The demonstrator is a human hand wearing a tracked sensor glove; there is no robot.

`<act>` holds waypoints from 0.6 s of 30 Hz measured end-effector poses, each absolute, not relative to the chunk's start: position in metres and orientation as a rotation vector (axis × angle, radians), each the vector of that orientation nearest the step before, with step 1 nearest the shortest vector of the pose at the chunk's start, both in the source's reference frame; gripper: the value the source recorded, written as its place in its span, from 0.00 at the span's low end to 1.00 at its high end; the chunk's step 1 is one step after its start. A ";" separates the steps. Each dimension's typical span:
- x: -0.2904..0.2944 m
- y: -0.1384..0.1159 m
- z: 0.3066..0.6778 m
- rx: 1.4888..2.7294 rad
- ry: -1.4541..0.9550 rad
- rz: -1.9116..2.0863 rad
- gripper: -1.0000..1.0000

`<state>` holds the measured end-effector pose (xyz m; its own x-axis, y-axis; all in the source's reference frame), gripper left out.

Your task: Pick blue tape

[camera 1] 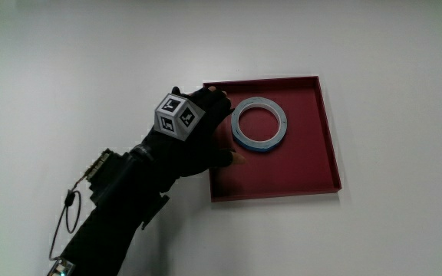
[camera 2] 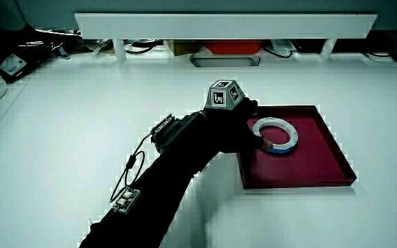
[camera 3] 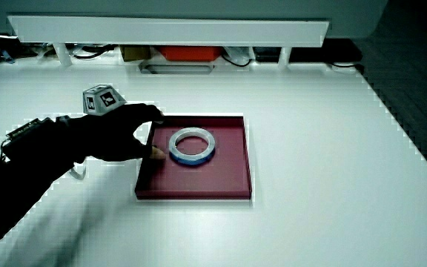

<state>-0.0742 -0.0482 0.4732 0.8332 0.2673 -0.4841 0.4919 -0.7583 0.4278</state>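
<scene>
The roll of blue tape [camera 1: 259,125] lies flat in the shallow red square tray [camera 1: 313,172] on the white bench [camera 1: 67,69], just beside the grip [camera 1: 194,130] at the tray's edge.

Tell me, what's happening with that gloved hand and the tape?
Hand at red tray's edge, beside blue tape, not holding it. Tape flat in tray. Nothing in the way.

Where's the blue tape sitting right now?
The blue tape lies flat inside the red tray, in the part of it farther from the person, with the hand beside it at the tray's edge.
</scene>
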 end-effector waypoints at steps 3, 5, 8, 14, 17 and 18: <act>-0.068 -0.047 0.488 2.436 0.556 -0.536 0.50; -0.064 -0.047 0.496 2.433 0.566 -0.519 0.50; -0.058 -0.046 0.502 2.431 0.562 -0.502 0.50; -0.043 -0.045 0.510 2.417 0.582 -0.478 0.50; -0.034 -0.043 0.510 2.424 0.608 -0.448 0.50; -0.032 -0.042 0.515 2.420 0.625 -0.448 0.50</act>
